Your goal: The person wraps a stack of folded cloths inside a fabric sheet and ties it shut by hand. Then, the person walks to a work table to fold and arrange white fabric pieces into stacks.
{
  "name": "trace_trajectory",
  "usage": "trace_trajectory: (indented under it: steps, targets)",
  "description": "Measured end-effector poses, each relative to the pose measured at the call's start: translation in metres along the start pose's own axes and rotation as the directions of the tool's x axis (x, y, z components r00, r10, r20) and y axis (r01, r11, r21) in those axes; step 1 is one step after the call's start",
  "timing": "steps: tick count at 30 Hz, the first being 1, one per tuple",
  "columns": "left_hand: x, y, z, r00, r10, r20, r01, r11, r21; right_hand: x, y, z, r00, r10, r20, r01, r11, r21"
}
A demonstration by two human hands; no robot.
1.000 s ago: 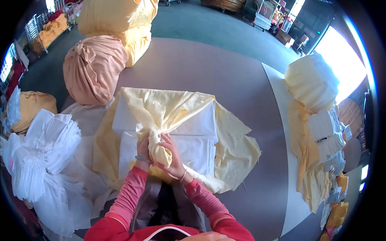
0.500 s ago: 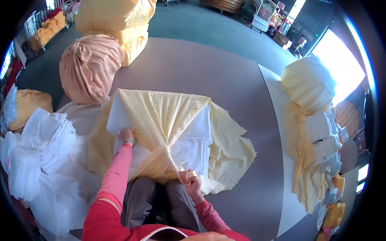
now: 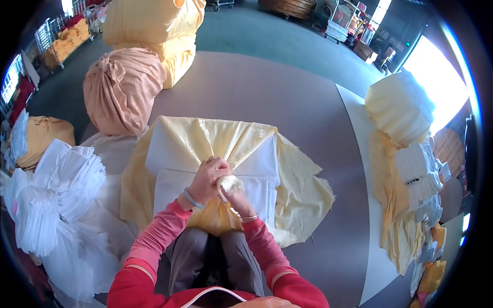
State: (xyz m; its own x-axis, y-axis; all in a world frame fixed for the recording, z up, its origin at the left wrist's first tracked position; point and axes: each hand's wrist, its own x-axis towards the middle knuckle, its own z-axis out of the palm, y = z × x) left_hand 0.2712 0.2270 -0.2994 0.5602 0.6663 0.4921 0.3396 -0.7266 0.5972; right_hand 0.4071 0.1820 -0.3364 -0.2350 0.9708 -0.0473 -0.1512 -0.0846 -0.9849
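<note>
A pale yellow wrapping cloth (image 3: 246, 134) is drawn from the far and near sides over a stack of folded white cloth (image 3: 172, 177) on the table before my knees. Its gathered ends meet at the middle of the stack. My left hand (image 3: 209, 178) is closed around the gathered yellow cloth. Just to its right and nearer to me, my right hand (image 3: 234, 197) grips a twisted end of the same cloth, which bulges pale above the fingers. The two hands touch and hide the crossing of the ends. Loose yellow cloth spreads flat on both sides of the stack.
A pinkish-brown tied bundle (image 3: 123, 92) and a big yellow bundle (image 3: 149, 25) stand at the back left. Bunched white cloth (image 3: 56, 190) lies at my left. Along the right are a pale yellow bundle (image 3: 398, 108) and folded white cloths (image 3: 413, 169) on the grey table (image 3: 328, 149).
My left hand has moved right from the stack's left side to the gathered cloth. My right hand has come up and inward to meet it, bringing the cloth end along.
</note>
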Motion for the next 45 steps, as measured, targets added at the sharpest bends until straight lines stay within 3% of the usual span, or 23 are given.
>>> trace_trajectory:
  steps: [1,3,4,6,9,12,13,16,18,20,21,22,24,27,29,32,33,35,36,37,41,44,45]
  targets:
    - [-0.003,0.007,0.005,0.999,-0.051,-0.003,0.05,0.995,-0.085,-0.005,0.001,-0.004,0.995,0.039,-0.086,-0.012,0.955,0.297]
    - [-0.027,-0.023,0.039,0.984,-0.174,0.033,0.159,0.784,-0.601,-0.003,0.001,-0.019,0.982,0.138,-0.131,-0.036,0.812,0.583]
    - [-0.036,-0.029,0.05,0.984,-0.166,0.063,0.174,0.83,-0.53,-0.001,0.007,-0.025,0.971,0.19,-0.143,-0.035,0.707,0.707]
    - [-0.052,-0.04,0.071,0.981,-0.152,0.123,0.188,0.907,-0.377,-0.001,0.012,-0.016,0.975,0.162,-0.153,-0.024,0.759,0.651]
    - [-0.061,-0.037,0.09,0.966,-0.256,-0.029,0.258,0.959,0.114,-0.007,-0.016,0.015,0.985,0.104,-0.135,-0.004,0.807,0.59]
    - [-0.073,-0.056,0.1,0.899,-0.423,-0.113,0.278,0.75,-0.601,0.004,0.0,-0.006,0.991,0.13,0.038,-0.122,0.727,0.676]
    - [-0.076,-0.065,0.091,0.927,-0.374,0.024,0.357,0.864,-0.356,0.002,-0.002,-0.016,0.99,0.08,0.113,-0.136,0.72,0.68]
    - [-0.08,-0.091,0.089,0.935,-0.261,0.239,0.343,0.833,-0.435,-0.001,0.03,-0.062,0.964,0.22,0.15,-0.266,0.759,0.594]
    - [-0.079,-0.093,0.089,0.879,-0.393,0.269,0.456,0.537,-0.71,-0.013,0.031,-0.069,0.975,0.222,0.012,-0.212,0.914,0.347]
    - [-0.064,-0.067,0.052,0.636,-0.519,0.571,0.741,0.203,-0.64,-0.023,0.051,-0.068,0.99,0.063,-0.128,-0.059,0.998,0.036]
    - [-0.062,-0.071,0.051,0.649,-0.455,0.61,0.752,0.26,-0.606,-0.033,0.042,-0.053,0.974,-0.145,-0.171,0.121,0.982,-0.143]
    - [-0.06,-0.073,0.051,0.681,-0.408,0.608,0.73,0.306,-0.611,-0.037,0.052,-0.044,0.962,-0.258,-0.094,0.253,0.965,-0.064]
    - [-0.052,-0.065,0.043,0.73,-0.308,0.61,0.682,0.391,-0.618,-0.047,0.022,-0.012,0.855,-0.452,0.254,0.515,0.796,-0.319]
    - [-0.054,-0.069,0.043,0.832,-0.116,0.543,0.505,0.566,-0.652,-0.049,0.014,0.003,0.8,-0.312,0.512,0.59,0.561,-0.58]
    - [-0.055,-0.07,0.043,0.871,-0.08,0.485,0.401,0.687,-0.607,-0.04,0.022,-0.015,0.897,-0.296,0.33,0.401,0.858,-0.321]
    - [-0.059,-0.061,0.05,0.881,-0.167,0.442,0.46,0.511,-0.726,-0.011,0.036,-0.046,0.988,-0.143,-0.056,0.137,0.986,-0.098]
    - [-0.054,-0.049,0.045,0.917,-0.084,0.389,0.311,0.763,-0.567,0.0,0.037,-0.051,0.977,-0.198,-0.082,0.181,0.968,-0.176]
    - [-0.051,-0.05,0.05,0.964,0.12,0.235,-0.106,0.992,-0.072,0.016,0.064,-0.059,0.966,-0.233,0.109,0.252,0.945,-0.209]
    - [-0.049,-0.052,0.052,0.947,0.25,0.204,-0.293,0.931,0.22,0.027,0.078,-0.063,0.947,-0.249,0.205,0.292,0.931,-0.221]
    - [-0.047,-0.055,0.053,0.943,0.283,0.175,-0.321,0.913,0.251,0.031,0.093,-0.063,0.955,-0.097,0.28,0.129,0.987,-0.099]
    - [-0.047,-0.069,0.055,0.916,0.389,0.103,-0.399,0.845,0.357,0.033,0.07,-0.066,0.896,-0.015,0.443,0.012,1.0,0.009]
    - [-0.054,-0.072,0.057,0.959,0.259,0.115,-0.283,0.9,0.331,0.053,0.084,-0.073,0.878,0.044,0.476,0.144,0.925,-0.353]
    - [-0.055,-0.071,0.057,0.976,0.193,0.097,-0.212,0.94,0.266,0.056,0.081,-0.073,0.885,-0.057,0.462,0.302,0.827,-0.475]
